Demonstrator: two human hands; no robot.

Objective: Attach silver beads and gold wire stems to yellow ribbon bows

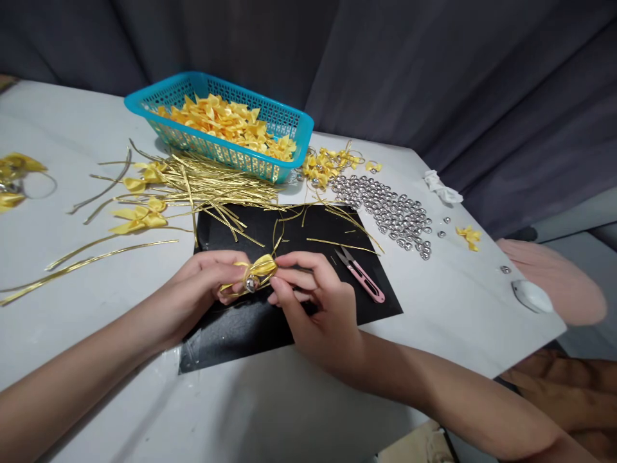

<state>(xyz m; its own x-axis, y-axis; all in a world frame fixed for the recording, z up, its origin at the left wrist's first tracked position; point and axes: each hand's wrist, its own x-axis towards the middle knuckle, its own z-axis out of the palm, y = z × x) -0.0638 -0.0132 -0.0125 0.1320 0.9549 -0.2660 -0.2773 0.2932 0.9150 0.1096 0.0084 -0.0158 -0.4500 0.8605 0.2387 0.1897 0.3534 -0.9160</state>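
Observation:
Over the black mat (241, 344), a yellow ribbon bow (263, 265) with gold cord around it is held between my two hands. A small silver bell-like bead (251, 283) shows at the front of the bow. My left hand (205, 280) is closed on the bow's left side, thumb on top. The fingertips of my right hand (321, 296) pinch the bow's right edge, where the cord runs; exactly which strand they grip is hidden. Pink-handled thread snips (364, 278) lie on the mat to the right of my right hand.
Behind the mat stands a blue basket (303, 138) of yellow bows, with a pile of gold cords (216, 183) before it. Silver beads (390, 209) spread to the right. Finished-looking bows (17, 173) lie far left. A white mouse-shaped object (531, 296) sits near the right edge.

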